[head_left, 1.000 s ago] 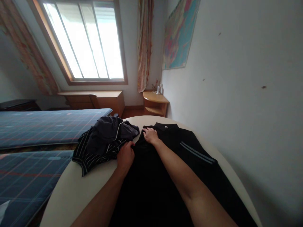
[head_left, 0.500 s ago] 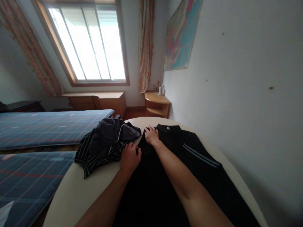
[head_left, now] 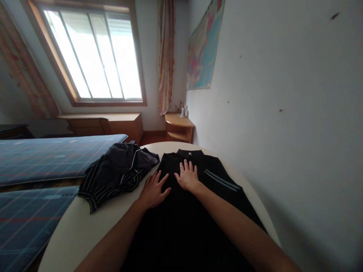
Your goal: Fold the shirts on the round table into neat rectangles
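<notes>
A black shirt (head_left: 181, 226) with a collar lies spread over the round cream table (head_left: 70, 230), its collar at the far edge. Two grey stripes run along its right sleeve. My right hand (head_left: 187, 176) rests flat on the upper chest of the shirt, fingers spread. At the shirt's left edge, my left hand (head_left: 154, 190) lies with fingers apart, partly over the black cloth. Neither hand grips anything. Just left of it sits a crumpled heap of dark clothes (head_left: 119, 166), some grey and some black with white stripes.
Beds with blue plaid mattresses (head_left: 56, 156) stand left of the table. A white wall (head_left: 297, 151) runs close along the right. Beyond the table are a wooden corner shelf (head_left: 180, 121), a wooden desk (head_left: 124, 118) and a window (head_left: 93, 56).
My right hand has moved from the shirt's left shoulder area to its upper chest and flattened. My left hand's curled fingers have spread out. The view has turned slightly right.
</notes>
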{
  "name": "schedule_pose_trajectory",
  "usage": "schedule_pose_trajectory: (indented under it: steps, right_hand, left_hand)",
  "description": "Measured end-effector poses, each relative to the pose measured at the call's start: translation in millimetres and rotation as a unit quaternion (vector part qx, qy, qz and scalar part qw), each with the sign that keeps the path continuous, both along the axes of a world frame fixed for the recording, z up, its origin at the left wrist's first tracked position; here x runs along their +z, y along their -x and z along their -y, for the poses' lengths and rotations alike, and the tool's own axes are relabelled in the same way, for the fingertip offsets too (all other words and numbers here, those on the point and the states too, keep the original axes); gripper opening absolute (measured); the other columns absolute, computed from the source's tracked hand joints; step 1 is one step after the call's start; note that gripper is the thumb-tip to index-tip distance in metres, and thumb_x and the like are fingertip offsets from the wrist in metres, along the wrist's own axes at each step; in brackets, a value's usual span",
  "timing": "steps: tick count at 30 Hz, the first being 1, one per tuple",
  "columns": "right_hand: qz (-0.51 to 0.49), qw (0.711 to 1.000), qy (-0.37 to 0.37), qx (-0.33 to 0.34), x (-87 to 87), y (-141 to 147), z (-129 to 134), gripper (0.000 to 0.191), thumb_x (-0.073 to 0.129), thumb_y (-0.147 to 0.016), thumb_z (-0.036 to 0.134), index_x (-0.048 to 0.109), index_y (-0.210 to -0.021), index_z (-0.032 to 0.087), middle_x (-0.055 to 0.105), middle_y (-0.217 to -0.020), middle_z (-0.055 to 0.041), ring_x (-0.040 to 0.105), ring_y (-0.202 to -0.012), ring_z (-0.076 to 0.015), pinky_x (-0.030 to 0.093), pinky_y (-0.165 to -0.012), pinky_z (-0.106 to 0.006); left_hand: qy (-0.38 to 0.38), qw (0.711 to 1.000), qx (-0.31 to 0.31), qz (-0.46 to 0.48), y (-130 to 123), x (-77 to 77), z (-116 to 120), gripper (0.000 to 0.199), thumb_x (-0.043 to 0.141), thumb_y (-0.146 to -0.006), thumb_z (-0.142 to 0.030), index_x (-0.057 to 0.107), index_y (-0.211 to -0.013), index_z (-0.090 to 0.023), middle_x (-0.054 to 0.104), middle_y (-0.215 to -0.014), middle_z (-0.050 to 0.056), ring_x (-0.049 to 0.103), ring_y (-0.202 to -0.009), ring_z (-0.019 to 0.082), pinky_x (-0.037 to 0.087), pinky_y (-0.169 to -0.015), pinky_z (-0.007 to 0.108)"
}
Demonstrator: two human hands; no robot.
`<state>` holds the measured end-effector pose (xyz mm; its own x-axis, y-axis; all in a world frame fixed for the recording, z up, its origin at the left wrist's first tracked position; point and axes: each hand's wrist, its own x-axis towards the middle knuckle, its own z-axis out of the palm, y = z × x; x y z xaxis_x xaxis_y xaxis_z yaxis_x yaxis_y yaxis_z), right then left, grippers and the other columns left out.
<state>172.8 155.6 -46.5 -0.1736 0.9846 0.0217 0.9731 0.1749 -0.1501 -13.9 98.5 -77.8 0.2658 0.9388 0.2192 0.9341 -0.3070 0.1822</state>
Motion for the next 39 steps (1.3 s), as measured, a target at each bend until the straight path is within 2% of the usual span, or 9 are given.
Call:
schedule_pose_trajectory:
  steps: [5,9,17,26,29,31,34,37,39]
  right_hand:
    - [0.029,0.994,0.045,-0.099,-1.4,-50.5,19.3,0.085,0.036,-0.093,0.068,0.02,-0.16,0.019,0.0,-0.168,-0.0125,0.0,-0.152,-0.0421,0.006,-0.115,-0.068]
    - [-0.009,0.99,0.065,-0.122,-11.5,-73.7,18.8,0.088,0.025,-0.092,0.075,0.022,-0.16,0.02,0.01,-0.168,-0.0105,0.004,-0.153,-0.0391,0.006,-0.117,-0.065]
    - [-0.024,0.993,0.048,-0.102,-15.6,-72.7,0.8,0.084,0.022,-0.094,0.073,0.022,-0.16,0.02,0.012,-0.168,-0.0082,0.003,-0.153,-0.0353,0.002,-0.118,-0.064]
    - [-0.048,0.996,0.033,-0.075,-17.6,-76.0,-43.1,0.087,0.027,-0.092,0.075,0.025,-0.159,0.018,0.015,-0.167,-0.0098,0.005,-0.153,-0.0341,0.003,-0.12,-0.059]
    - [-0.085,0.994,-0.01,-0.064,-21.2,-78.9,-48.4,0.087,0.038,-0.092,0.07,0.029,-0.157,0.014,0.024,-0.165,-0.0128,0.012,-0.153,-0.033,0.007,-0.121,-0.055]
    - [-0.126,0.99,-0.047,-0.047,-23.4,-83.0,-49.1,0.079,0.045,-0.093,0.063,0.034,-0.154,0.014,0.033,-0.161,-0.013,0.023,-0.15,-0.0305,0.012,-0.121,-0.052]
    - [-0.175,0.98,-0.088,-0.024,-24.0,-94.6,-48.2,0.063,0.049,-0.096,0.05,0.043,-0.148,0.016,0.047,-0.153,-0.0117,0.042,-0.141,-0.0234,0.026,-0.118,-0.041]
    - [-0.175,0.979,-0.1,-0.041,-20.5,-114.6,-45.9,0.049,0.046,-0.099,0.04,0.052,-0.14,0.014,0.056,-0.143,-0.011,0.053,-0.13,-0.0184,0.035,-0.111,-0.029]
    - [-0.158,0.979,-0.1,-0.078,-16.6,-131.7,-43.7,0.043,0.044,-0.1,0.035,0.058,-0.134,0.013,0.06,-0.139,-0.0124,0.055,-0.128,-0.0202,0.037,-0.109,-0.028]
  left_hand:
    - [0.019,1.0,0.009,-0.005,-1.6,2.6,1.5,0.064,0.053,-0.095,-0.054,0.041,-0.152,-0.028,0.03,-0.162,0.014,0.022,-0.151,0.032,0.019,-0.12,0.049]
    - [0.025,1.0,0.013,-0.008,-3.3,4.0,0.6,0.064,0.052,-0.095,-0.055,0.041,-0.152,-0.028,0.03,-0.162,0.014,0.022,-0.151,0.032,0.019,-0.12,0.048]
    - [0.055,0.997,0.036,-0.038,-10.4,7.5,-9.6,0.07,0.044,-0.096,-0.062,0.037,-0.155,-0.024,0.027,-0.163,0.017,0.023,-0.15,0.036,0.022,-0.118,0.047]
    - [0.066,0.995,0.068,-0.034,-7.6,1.6,-46.8,0.077,0.04,-0.094,-0.068,0.033,-0.157,-0.024,0.024,-0.164,0.015,0.018,-0.151,0.038,0.019,-0.119,0.049]
    - [0.05,0.996,0.074,-0.029,-7.2,-2.1,-50.3,0.075,0.042,-0.095,-0.067,0.034,-0.156,-0.024,0.024,-0.164,0.014,0.018,-0.151,0.037,0.019,-0.12,0.05]
    - [0.02,0.997,0.068,-0.017,-6.1,-5.7,-49.5,0.072,0.044,-0.095,-0.063,0.038,-0.155,-0.023,0.027,-0.163,0.013,0.021,-0.151,0.036,0.019,-0.121,0.051]
    - [-0.035,0.999,0.022,0.006,-3.1,-11.0,-47.3,0.062,0.045,-0.098,-0.053,0.047,-0.149,-0.019,0.037,-0.159,0.012,0.027,-0.15,0.032,0.018,-0.122,0.05]
    - [-0.056,0.998,-0.034,0.025,-0.9,-14.1,-46.6,0.054,0.046,-0.098,-0.044,0.052,-0.145,-0.017,0.046,-0.154,0.011,0.034,-0.147,0.029,0.023,-0.122,0.048]
    - [-0.054,0.997,-0.046,0.034,-0.8,-14.3,-46.8,0.053,0.048,-0.098,-0.043,0.053,-0.144,-0.017,0.047,-0.153,0.011,0.037,-0.145,0.03,0.028,-0.12,0.048]
